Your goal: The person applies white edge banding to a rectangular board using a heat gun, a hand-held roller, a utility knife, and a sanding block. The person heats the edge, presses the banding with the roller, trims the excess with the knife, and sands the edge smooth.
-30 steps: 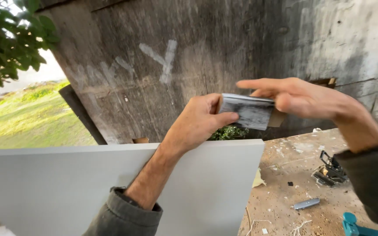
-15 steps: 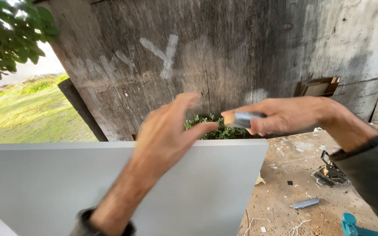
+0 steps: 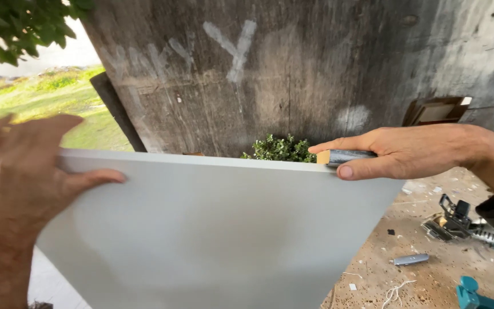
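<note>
A large pale grey panel (image 3: 212, 229) stands on edge in front of me, filling the lower middle of the head view. My left hand (image 3: 27, 171) grips its top edge at the left, thumb over the front face. My right hand (image 3: 407, 151) holds a small sanding block (image 3: 341, 156), grey paper wrapped over wood, pressed on the panel's top edge near its right corner.
A weathered dark wooden wall (image 3: 293, 68) with pale paint marks rises close behind. A small green shrub (image 3: 281, 149) shows above the panel. On the sandy ground at right lie a black tool (image 3: 455, 217), a grey metal piece (image 3: 410, 260) and a teal tool (image 3: 478, 294).
My left hand let go of the sanding block and swung left to grip the panel's top edge. My right hand lowered the block onto that edge.
</note>
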